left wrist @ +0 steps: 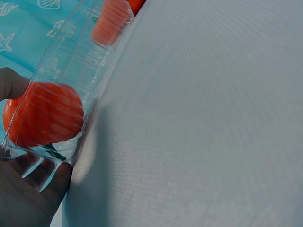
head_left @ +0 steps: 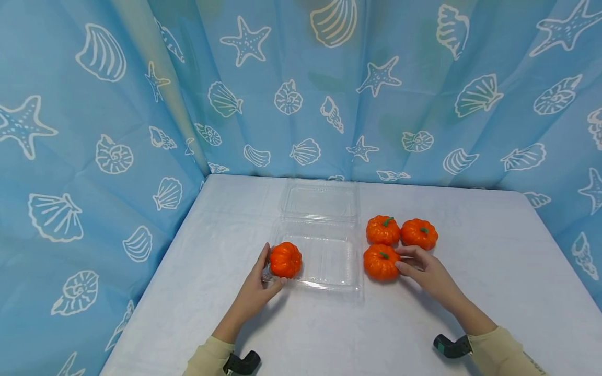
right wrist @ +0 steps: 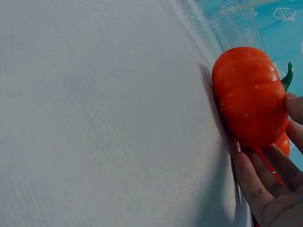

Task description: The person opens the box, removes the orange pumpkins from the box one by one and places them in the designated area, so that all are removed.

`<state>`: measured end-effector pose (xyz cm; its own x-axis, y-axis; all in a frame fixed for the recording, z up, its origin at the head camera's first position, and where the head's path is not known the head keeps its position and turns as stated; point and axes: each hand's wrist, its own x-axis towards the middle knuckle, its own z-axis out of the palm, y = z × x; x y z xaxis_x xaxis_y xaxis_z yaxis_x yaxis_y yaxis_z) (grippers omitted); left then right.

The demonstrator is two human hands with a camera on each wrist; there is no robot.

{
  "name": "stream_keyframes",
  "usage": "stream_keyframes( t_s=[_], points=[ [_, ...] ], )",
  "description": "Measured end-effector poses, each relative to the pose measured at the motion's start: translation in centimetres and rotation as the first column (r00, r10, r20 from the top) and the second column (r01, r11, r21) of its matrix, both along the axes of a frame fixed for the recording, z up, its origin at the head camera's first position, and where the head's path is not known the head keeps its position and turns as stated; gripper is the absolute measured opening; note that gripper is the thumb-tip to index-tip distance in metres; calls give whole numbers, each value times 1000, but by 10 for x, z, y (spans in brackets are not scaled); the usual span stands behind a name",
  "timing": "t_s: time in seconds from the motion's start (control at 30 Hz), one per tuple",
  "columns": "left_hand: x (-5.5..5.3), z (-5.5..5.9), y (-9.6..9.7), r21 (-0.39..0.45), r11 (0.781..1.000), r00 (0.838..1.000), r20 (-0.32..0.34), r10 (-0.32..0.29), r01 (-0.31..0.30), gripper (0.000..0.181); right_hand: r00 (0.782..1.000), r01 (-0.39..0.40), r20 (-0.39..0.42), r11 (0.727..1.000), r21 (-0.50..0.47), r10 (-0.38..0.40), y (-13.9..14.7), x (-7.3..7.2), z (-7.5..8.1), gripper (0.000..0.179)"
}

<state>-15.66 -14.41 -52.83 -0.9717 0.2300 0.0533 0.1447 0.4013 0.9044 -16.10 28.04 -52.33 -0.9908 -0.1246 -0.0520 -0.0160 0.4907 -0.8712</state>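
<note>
A hinged clear plastic container (head_left: 324, 286) lies unfolded, its lid (head_left: 321, 201) toward the curtain. One small orange pumpkin (head_left: 285, 259) sits at the container's left end, tipped so its green stem faces my left hand in the left wrist view. My left hand (head_left: 256, 292) grips that end of the container, thumb by the front edge and fingers outside the end wall. On the right, my right hand (head_left: 425, 271) holds another orange pumpkin (head_left: 380, 262) at its right side, thumb and fingers touching it. This pumpkin stands upright on the table beside the container.
Two more orange pumpkins, one behind (head_left: 382, 230) and one behind to the right (head_left: 419, 234), stand close to the held one. A white cloth covers the table (head_left: 329, 334). Blue curtains (head_left: 282, 125) with shell prints border its back and left side.
</note>
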Motion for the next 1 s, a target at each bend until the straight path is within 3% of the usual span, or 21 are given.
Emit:
stream_keyframes(
  t_s=[0.2,0.67,1.0],
  points=[
    [0,2,0,-3,1000,1000,6,3,-3,94,998,5,-59,997,78,0,-3,0,5,45],
    [-1,1,1,-15,1000,1000,-4,5,-6,93,982,1,-186,994,107,19,-17,-9,35,38],
    [0,1,1,-21,1000,1000,-5,8,-8,93,962,-92,-252,992,81,110,-38,-23,51,35]
  ],
)
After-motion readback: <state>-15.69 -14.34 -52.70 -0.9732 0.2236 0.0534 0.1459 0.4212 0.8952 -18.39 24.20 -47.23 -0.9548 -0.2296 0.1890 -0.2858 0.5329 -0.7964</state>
